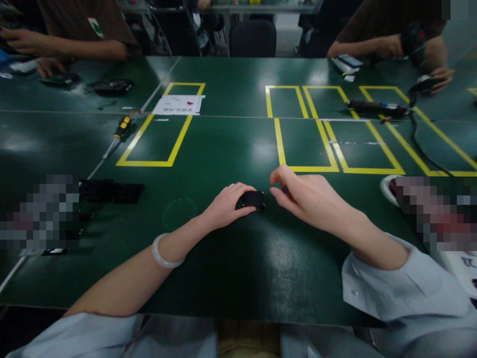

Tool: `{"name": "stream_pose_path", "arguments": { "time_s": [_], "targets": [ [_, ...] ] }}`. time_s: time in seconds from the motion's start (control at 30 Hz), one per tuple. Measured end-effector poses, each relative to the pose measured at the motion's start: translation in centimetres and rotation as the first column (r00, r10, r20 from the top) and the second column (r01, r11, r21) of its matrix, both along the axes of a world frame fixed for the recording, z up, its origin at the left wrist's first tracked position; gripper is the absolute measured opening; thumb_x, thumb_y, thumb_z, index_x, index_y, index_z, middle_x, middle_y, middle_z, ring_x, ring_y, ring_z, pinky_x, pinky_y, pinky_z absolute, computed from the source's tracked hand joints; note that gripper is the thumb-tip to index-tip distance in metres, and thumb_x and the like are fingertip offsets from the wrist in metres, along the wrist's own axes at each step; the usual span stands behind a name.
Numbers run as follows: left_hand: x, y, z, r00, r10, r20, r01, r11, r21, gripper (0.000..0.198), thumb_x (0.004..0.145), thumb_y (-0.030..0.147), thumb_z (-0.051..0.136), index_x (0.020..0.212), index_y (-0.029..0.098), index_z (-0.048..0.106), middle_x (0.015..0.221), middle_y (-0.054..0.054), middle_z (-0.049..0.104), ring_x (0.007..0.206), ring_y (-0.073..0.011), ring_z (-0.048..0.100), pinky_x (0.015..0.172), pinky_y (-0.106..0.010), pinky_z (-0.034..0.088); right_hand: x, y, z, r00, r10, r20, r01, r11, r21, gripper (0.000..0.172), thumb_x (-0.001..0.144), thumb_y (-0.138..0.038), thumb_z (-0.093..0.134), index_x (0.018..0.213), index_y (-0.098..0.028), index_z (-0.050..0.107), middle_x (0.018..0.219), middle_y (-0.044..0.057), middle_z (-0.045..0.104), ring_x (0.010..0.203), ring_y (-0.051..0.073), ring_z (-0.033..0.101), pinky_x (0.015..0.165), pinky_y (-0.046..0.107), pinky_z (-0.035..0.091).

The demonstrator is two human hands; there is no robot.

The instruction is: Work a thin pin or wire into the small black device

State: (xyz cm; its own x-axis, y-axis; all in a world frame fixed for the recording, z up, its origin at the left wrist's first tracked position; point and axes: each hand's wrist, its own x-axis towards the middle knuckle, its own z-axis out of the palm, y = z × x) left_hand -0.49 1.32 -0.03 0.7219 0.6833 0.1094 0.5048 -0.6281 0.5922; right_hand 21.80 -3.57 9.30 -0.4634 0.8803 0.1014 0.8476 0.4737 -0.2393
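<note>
My left hand [227,205] pinches a small black box [254,200] that sits on the green table [223,268], in the middle, close to me. My right hand [307,198] is just beside the box, fingertips close together. I cannot tell if they pinch anything. A screwdriver [121,129] lies far left.

Glossy green table [223,278], matt black plastic part [253,200], smooth bangle [164,253]

Small block [254,200] on table [223,258] between left hand [226,205] and right hand [307,198], screwdriver [118,133] far left behind.
</note>
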Motion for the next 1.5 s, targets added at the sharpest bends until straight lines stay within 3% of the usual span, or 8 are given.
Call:
{"name": "stream_pose_path", "arguments": {
  "time_s": [0.27,0.53,0.77,0.93,1.5],
  "targets": [
    [-0.02,0.02,-0.16,1.0,-0.007,0.0,0.007,1.0,0.003,0.037,0.091,0.045,0.056,0.119,0.021,0.052,0.115,-0.007,0.059,0.106,-0.024,0.054,0.093,-0.039,0.042,0.21,0.22,-0.28,1.0,0.002,-0.002,-0.002,1.0,-0.019,0.018,0.095,-0.03,0.035,0.104,-0.019,0.046,0.069,-0.001,0.061,0.055,0.014,0.054,0.053,0.023,0.027],
    [-0.01,0.0,-0.14,1.0,0.002,-0.004,-0.002,1.0,-0.005,0.038,0.09,0.046,0.055,0.12,0.022,0.053,0.115,-0.008,0.059,0.106,-0.0249,0.054,0.094,-0.041,0.042,0.58,0.36,-0.19,0.996,0.012,-0.083,-0.017,0.998,-0.06,0.018,0.092,-0.025,0.039,0.108,-0.019,0.043,0.083,0.004,0.067,0.07,0.017,0.062,0.059,0.024,0.034],
    [-0.02,-0.04,-0.01,1.0,-0.004,-0.012,0.004,1.0,-0.005,0.036,0.091,0.045,0.054,0.119,0.022,0.052,0.115,-0.008,0.059,0.107,-0.0251,0.054,0.094,-0.04,0.042,0.7,0.61,-0.44,0.998,-0.037,-0.041,0.037,0.999,-0.007,0.02,0.094,-0.035,0.039,0.104,-0.019,0.045,0.074,0.002,0.063,0.063,0.017,0.059,0.057,0.024,0.032],
    [-0.05,-0.03,-0.18,1.0,-0.002,-0.01,0.002,1.0,0.003,0.037,0.091,0.045,0.054,0.12,0.021,0.053,0.115,-0.007,0.059,0.105,-0.0243,0.054,0.093,-0.039,0.042,0.73,0.7,-0.39,0.997,-0.049,-0.061,0.047,0.998,-0.041,0.018,0.094,-0.034,0.039,0.102,-0.019,0.045,0.076,0.003,0.065,0.065,0.017,0.06,0.058,0.025,0.033],
    [-0.04,0.04,-0.13,1.0,-0.01,-0.014,0.01,1.0,0.005,0.037,0.091,0.044,0.055,0.12,0.021,0.052,0.115,-0.008,0.058,0.105,-0.0246,0.054,0.093,-0.039,0.042,0.99,0.58,-0.25,0.995,0.032,-0.093,-0.038,0.997,-0.064,0.019,0.092,-0.027,0.04,0.11,-0.019,0.041,0.085,0.005,0.066,0.071,0.018,0.062,0.06,0.025,0.037]
  ]
}}
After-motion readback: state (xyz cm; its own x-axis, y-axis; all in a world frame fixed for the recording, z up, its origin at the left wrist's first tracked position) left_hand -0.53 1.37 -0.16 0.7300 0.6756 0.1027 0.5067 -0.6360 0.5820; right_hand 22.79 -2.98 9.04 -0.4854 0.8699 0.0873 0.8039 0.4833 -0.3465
